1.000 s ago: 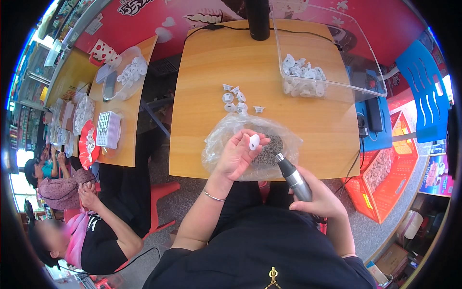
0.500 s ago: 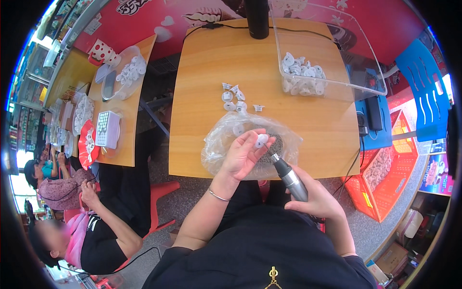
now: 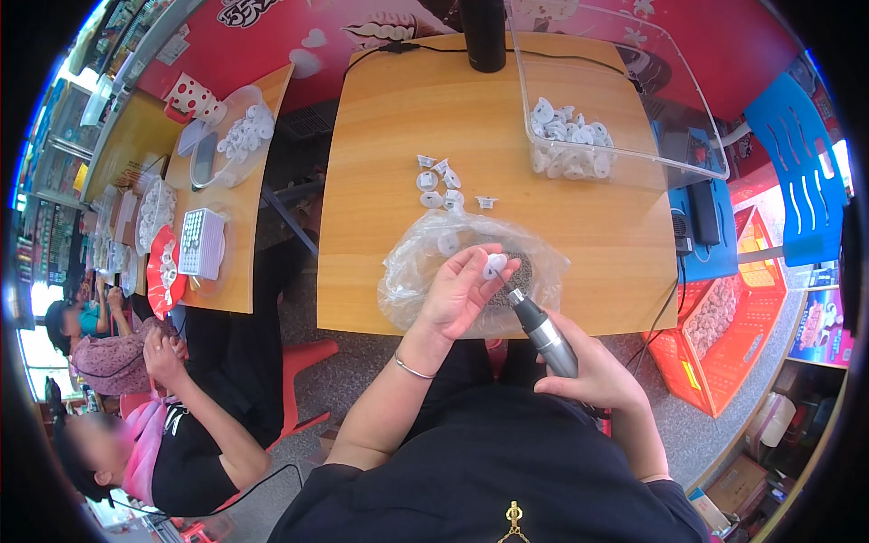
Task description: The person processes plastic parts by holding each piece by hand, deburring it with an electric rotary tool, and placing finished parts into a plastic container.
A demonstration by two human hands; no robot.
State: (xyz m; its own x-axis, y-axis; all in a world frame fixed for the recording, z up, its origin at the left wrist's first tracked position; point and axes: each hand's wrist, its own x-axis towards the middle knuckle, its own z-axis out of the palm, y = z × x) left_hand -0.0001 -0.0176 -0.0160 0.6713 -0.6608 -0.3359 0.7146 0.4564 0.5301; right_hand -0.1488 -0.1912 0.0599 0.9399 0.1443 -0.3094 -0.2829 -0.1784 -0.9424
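Above the near edge of the wooden table, my left hand (image 3: 457, 297) pinches a small round white plastic part (image 3: 494, 265) between thumb and fingers. My right hand (image 3: 597, 369) is wrapped round a silver and black electric screwdriver (image 3: 550, 342), its tip pointing up and left, just below the white part. Whether the tip touches anything is too small to tell. Under my hands lies a clear plastic bag (image 3: 405, 271), spread open, holding a heap of tiny dark metal pieces, likely screws (image 3: 540, 279). Beyond the bag sit several loose white parts (image 3: 427, 182).
A clear bin (image 3: 625, 161) with more white parts (image 3: 572, 149) stands at the table's far right. A black cylinder (image 3: 483, 41) and cable are at the back. An orange crate (image 3: 724, 380) stands on the right. At the left table (image 3: 237, 271), a co-worker (image 3: 195, 443) sits.
The white part has turned slightly in my left fingers. My right hand and the screwdriver have barely moved. The co-worker's hands at the left have shifted a little.
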